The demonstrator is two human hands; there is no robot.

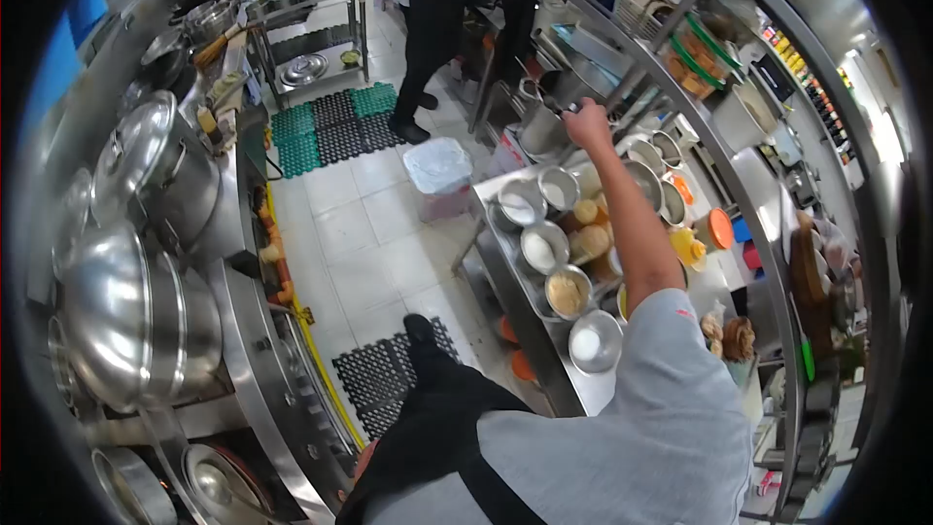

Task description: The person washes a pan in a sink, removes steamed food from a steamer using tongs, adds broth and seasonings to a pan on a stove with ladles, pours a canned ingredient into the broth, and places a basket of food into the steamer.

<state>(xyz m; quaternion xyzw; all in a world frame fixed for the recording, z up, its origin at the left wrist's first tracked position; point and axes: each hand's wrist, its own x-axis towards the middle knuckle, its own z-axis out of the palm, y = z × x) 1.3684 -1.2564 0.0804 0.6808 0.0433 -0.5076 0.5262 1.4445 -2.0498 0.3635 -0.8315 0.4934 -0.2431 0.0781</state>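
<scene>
My right hand [588, 123] reaches far forward over the bowls, its fingers closed around the dark handle of a utensil [554, 105]. The utensil's kind is too small to make out. Just below and behind this hand stands a tall steel pot [540, 131]. Under my forearm, steel bowls hold a white powder [538, 249], a tan powder [566, 294] and a white substance [587, 344]. Only a sliver of my left hand [364, 459] shows beside the black apron; its fingers are hidden.
Large steel pots [126, 331] line the left counter. A lidded white tub [437, 167] stands on the tiled floor near black mats [389, 369]. A co-worker in black trousers [432, 49] stands ahead. Metal shelving [739, 165] rises on the right.
</scene>
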